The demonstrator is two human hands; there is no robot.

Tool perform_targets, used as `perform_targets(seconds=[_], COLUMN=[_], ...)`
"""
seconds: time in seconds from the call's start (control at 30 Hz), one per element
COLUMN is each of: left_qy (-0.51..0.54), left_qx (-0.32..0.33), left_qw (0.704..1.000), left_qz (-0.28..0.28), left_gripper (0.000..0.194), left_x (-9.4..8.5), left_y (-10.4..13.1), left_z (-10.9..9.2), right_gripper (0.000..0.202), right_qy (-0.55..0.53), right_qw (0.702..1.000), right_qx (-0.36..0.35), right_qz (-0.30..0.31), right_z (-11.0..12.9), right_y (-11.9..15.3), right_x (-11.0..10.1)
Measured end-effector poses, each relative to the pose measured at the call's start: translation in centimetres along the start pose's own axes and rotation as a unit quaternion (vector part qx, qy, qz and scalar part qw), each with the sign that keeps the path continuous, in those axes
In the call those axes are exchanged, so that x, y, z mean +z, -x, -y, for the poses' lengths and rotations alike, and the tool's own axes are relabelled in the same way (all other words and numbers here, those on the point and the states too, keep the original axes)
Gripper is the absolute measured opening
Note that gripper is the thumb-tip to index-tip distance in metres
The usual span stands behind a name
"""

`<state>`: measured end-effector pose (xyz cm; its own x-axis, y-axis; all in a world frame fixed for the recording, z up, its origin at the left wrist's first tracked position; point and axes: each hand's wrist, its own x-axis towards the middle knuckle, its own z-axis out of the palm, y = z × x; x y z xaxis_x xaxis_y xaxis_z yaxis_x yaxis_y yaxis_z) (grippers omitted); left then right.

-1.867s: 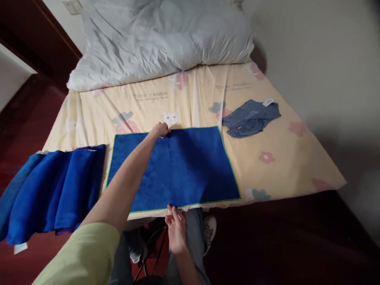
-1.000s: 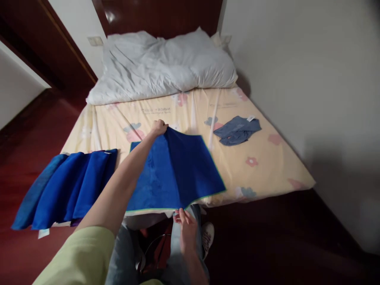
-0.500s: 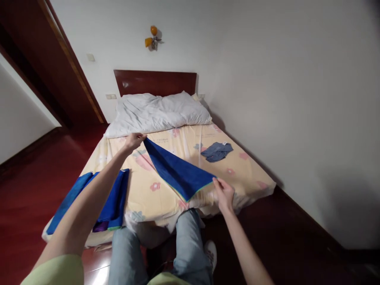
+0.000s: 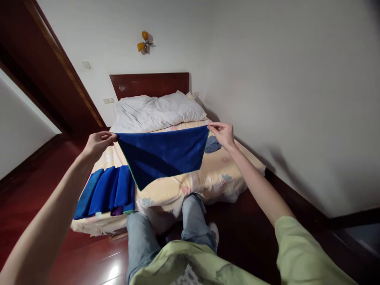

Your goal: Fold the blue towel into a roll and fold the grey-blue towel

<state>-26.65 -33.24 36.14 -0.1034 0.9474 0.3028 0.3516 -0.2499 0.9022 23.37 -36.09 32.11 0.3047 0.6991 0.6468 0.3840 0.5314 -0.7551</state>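
Note:
A blue towel (image 4: pixel 166 152) with green edging hangs spread out over the bed, held up by its two upper corners. My left hand (image 4: pixel 102 141) pinches the corner on the left, and my right hand (image 4: pixel 222 132) pinches the one on the right. Below my left hand, several folded blue towels (image 4: pixel 102 190) lie side by side on the near left part of the bed. A grey-blue garment (image 4: pixel 213 145) rests on the sheet, partly hidden behind the towel and my right hand.
The bed (image 4: pixel 169 185) has a yellow flowered sheet and stands close to the right wall. A white quilt (image 4: pixel 157 113) lies bunched before the dark wooden headboard (image 4: pixel 151 84). My legs (image 4: pixel 144 237) touch or nearly touch the bed's near edge. Dark red floor (image 4: pixel 38 170) runs along the left.
Both hands have risen and moved apart. The towel, slanted and drooping to a point before, is now stretched level into a wide sheet. The view has shifted slightly.

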Motion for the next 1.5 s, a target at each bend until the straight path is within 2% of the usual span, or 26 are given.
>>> perform_targets(seconds=[0.23, 0.37, 0.57, 0.7, 0.83, 0.93, 1.03, 1.17, 1.27, 1.37, 1.5], left_qy=[-0.087, -0.132, -0.102, -0.116, -0.161, -0.166, -0.177, -0.211, -0.23, -0.234, -0.177], left_qx=[0.08, 0.078, 0.085, 0.082, 0.13, 0.16, 0.168, 0.141, 0.124, 0.075, -0.008], left_qw=[0.99, 0.983, 0.988, 0.983, 0.965, 0.958, 0.958, 0.963, 0.965, 0.967, 0.972], left_qz=[-0.081, -0.096, -0.076, -0.119, -0.16, -0.17, -0.15, -0.091, -0.018, 0.066, 0.154], left_gripper=[0.03, 0.041, 0.037, 0.032, 0.031, 0.032, 0.031, 0.027, 0.031, 0.046, 0.058], left_x=[-1.8, -2.4, -3.1, -3.3, -3.4, -3.5, -3.7, -4.4, -5.5, -6.4, -5.9], left_y=[2.7, 4.5, 6.7, 7.7, 8.3, 8.5, 8.8, 9.4, 10.2, 10.9, 10.8], left_z=[-1.8, -2.4, -2.0, -1.6, -1.1, -0.8, -0.5, 0.4, 1.3, 1.8, 2.5], right_gripper=[0.035, 0.035, 0.036, 0.04, 0.044, 0.043, 0.04, 0.033, 0.03, 0.03, 0.035], right_qy=[0.066, 0.068, 0.074, 0.067, 0.049, 0.044, 0.052, 0.087, 0.11, 0.113, 0.102], right_qw=[0.997, 0.995, 0.993, 0.992, 0.992, 0.991, 0.989, 0.983, 0.973, 0.966, 0.956], right_qx=[-0.011, -0.007, 0.0, -0.01, -0.008, -0.014, -0.026, -0.034, -0.026, -0.007, 0.071], right_qz=[0.048, 0.066, 0.096, 0.108, 0.12, 0.128, 0.136, 0.16, 0.201, 0.231, 0.267], right_z=[3.0, 3.6, 3.7, 3.4, 2.9, 2.4, 2.1, 2.3, 2.7, 3.0, 1.9], right_y=[-0.3, 0.0, 0.8, 1.6, 2.3, 2.6, 3.1, 4.4, 5.9, 7.2, 7.6], right_x=[0.4, 0.2, -0.2, 0.0, 0.1, 0.1, -0.3, -1.4, -2.4, -3.3, -4.1])
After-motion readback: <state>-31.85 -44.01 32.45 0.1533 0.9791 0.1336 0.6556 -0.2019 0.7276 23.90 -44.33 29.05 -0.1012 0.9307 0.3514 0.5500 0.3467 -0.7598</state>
